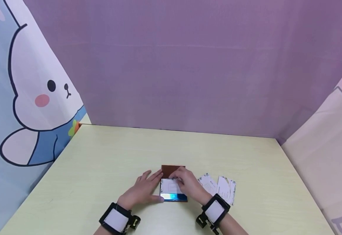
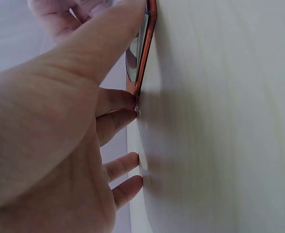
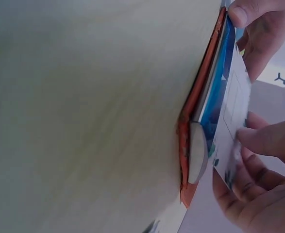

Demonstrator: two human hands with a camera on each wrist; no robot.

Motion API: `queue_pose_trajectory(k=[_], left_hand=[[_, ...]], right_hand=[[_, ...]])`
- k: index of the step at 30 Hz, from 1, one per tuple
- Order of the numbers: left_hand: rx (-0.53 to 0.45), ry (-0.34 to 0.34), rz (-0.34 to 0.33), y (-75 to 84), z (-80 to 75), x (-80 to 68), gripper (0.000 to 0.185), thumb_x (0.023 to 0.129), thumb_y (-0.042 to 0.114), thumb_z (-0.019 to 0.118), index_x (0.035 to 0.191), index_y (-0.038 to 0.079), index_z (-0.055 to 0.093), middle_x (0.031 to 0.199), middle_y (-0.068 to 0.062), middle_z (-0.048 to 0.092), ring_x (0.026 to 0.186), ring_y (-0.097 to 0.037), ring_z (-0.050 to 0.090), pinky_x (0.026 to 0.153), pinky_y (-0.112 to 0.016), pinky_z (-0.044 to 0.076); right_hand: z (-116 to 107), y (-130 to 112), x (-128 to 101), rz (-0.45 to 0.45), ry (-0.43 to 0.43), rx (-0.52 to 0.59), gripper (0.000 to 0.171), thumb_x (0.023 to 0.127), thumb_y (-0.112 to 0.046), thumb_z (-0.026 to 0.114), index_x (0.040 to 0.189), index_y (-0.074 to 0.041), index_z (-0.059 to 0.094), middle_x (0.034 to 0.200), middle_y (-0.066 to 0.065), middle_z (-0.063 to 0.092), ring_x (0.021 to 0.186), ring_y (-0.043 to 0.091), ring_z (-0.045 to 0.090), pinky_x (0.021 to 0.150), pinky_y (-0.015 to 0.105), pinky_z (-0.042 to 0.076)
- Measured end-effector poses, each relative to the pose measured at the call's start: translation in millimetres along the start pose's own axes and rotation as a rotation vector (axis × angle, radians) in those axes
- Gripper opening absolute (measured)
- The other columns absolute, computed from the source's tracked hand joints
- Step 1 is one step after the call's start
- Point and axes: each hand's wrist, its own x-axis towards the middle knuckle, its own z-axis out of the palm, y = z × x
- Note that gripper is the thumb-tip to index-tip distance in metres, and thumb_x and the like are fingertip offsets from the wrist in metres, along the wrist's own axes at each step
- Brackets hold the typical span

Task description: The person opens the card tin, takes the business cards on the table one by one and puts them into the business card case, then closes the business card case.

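While my left hand (image 1: 143,192) presses the brown card holder (image 1: 172,170) flat onto the counter (image 1: 100,163), fingers spread, my right hand (image 1: 188,186) pinches a white card (image 1: 169,186).

Card holder (image 1: 172,170) brown leather-like, glossy blue inside; table (image 1: 106,156) matt wood.

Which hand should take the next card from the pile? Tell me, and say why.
Right, I judge. The right hand lies beside the loose cards, while the left hand lies on the holder's far side, steadying its edge.
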Motion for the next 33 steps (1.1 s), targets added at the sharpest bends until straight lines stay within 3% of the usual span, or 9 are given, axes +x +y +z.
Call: queue_pose_trajectory(k=[7, 15, 20, 26, 29, 33], left_hand=[[-0.008, -0.006, -0.001, 2.7, -2.2, 0.3, 0.118, 0.050, 0.087, 0.051, 0.146, 0.037, 0.005, 0.154, 0.018, -0.002, 0.139, -0.022, -0.020, 0.096, -0.073, 0.012], [-0.002, -0.004, -0.006, 4.5, -4.0, 0.3, 0.118, 0.048, 0.089, 0.049, 0.146, 0.038, 0.005, 0.154, 0.017, -0.002, 0.140, -0.023, -0.018, 0.097, -0.073, 0.012], [-0.016, 0.020, 0.002, 4.8, -2.9, 0.7, 0.118, 0.048, 0.089, 0.049, 0.146, 0.037, 0.007, 0.154, 0.017, -0.001, 0.140, -0.023, -0.018, 0.097, -0.072, 0.011], [-0.010, 0.008, 0.004, 8.0, -8.2, -1.3, 0.118, 0.049, 0.089, 0.048, 0.146, 0.036, 0.005, 0.154, 0.016, -0.002, 0.139, -0.023, -0.019, 0.097, -0.073, 0.009], [-0.005, 0.004, -0.002, 10.1, -12.1, -2.0, 0.118, 0.049, 0.089, 0.047, 0.146, 0.037, 0.006, 0.154, 0.016, -0.002, 0.140, -0.023, -0.018, 0.098, -0.072, 0.010], [-0.012, 0.000, 0.000, 10.9, -13.6, -2.4, 0.117, 0.050, 0.088, 0.049, 0.146, 0.037, 0.005, 0.154, 0.016, -0.003, 0.140, -0.024, -0.018, 0.098, -0.073, 0.008]], right_hand=[[-6, -4, -7, 0.030, -0.084, -0.025, 0.052, 0.080, -0.011, 0.067, 0.111, -0.049, 0.049, 0.110, -0.027, 0.044, 0.100, -0.005, 0.043, 0.083, 0.030, 0.050], [-5, -5, -15, 0.034, -0.069, 0.004, 0.038, 0.083, -0.024, 0.065, 0.109, -0.047, 0.050, 0.107, -0.029, 0.050, 0.099, -0.004, 0.044, 0.083, 0.041, 0.049], [-13, -12, -20, 0.050, -0.063, 0.026, 0.028, 0.086, -0.033, 0.060, 0.109, -0.047, 0.051, 0.105, -0.029, 0.053, 0.097, 0.002, 0.049, 0.080, 0.038, 0.050], [-26, -19, -27, 0.091, -0.092, 0.082, 0.027, 0.088, -0.037, 0.054, 0.113, -0.046, 0.051, 0.109, -0.028, 0.054, 0.101, 0.008, 0.054, 0.083, 0.040, 0.051], [-28, -7, -33, 0.129, -0.106, 0.064, 0.030, 0.088, -0.044, 0.050, 0.118, -0.046, 0.048, 0.114, -0.028, 0.052, 0.107, 0.003, 0.051, 0.087, 0.043, 0.050], [-16, 42, -50, 0.136, -0.019, 0.016, 0.035, 0.087, -0.051, 0.047, 0.121, -0.046, 0.045, 0.119, -0.029, 0.049, 0.112, -0.002, 0.046, 0.086, 0.044, 0.051]])
